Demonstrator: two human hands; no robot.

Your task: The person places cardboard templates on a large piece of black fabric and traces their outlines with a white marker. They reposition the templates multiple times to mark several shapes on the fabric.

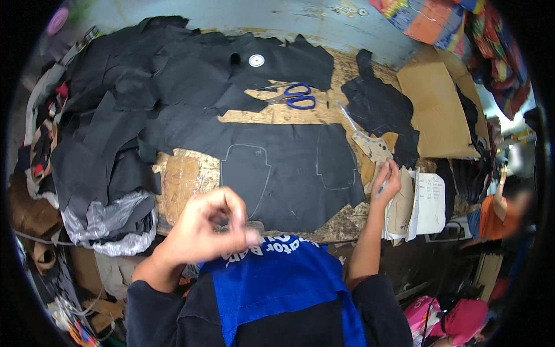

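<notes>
My left hand (211, 225) is raised over the near edge of the table, fingers loosely curled and thumb apart, with nothing visible in it. My right hand (388, 182) is closed around a silver pen (381, 189). Its fingertips touch the lower end of a cardboard template (372, 146) with dark holes. Between the hands lies a flat black sheet of material (295, 173), seemingly leather or fabric. Two pattern outlines in a pale line are drawn on it. A second slim pen-like tool (348, 115) rests just beyond the template.
Blue-handled scissors (300, 97) lie at mid-table. Black material (127, 75) is heaped at left and back, with a white disc (256, 61) on it. At right are black scraps (384, 107), a cardboard box (433, 107) and papers (428, 202). Another person (500, 217) is at far right.
</notes>
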